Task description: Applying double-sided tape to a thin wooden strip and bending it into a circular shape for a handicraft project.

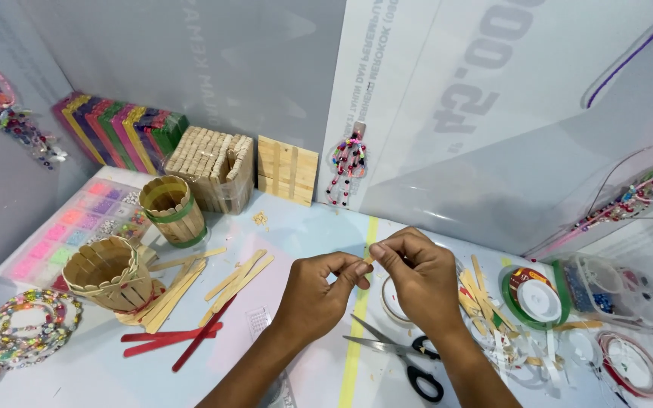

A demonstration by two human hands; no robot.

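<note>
My left hand point(320, 285) and my right hand point(416, 273) meet above the middle of the table, fingertips pinched together on a small piece of wooden stick point(369, 258). Most of the piece is hidden by the fingers. Black-handled scissors point(402, 357) lie open on the table just below my right wrist. Loose plain craft sticks point(237, 279) lie to the left of my left hand, with red sticks point(171, 338) nearer the front.
Two craft-stick cups point(109, 273) point(172, 210) stand at left, beside a bead tray point(69, 225) and bead bracelets point(20, 326). A box of sticks point(213, 162) and a stick panel point(287, 171) lean at the back. Tape rolls point(534, 296) point(630, 364) and stick scraps sit at right.
</note>
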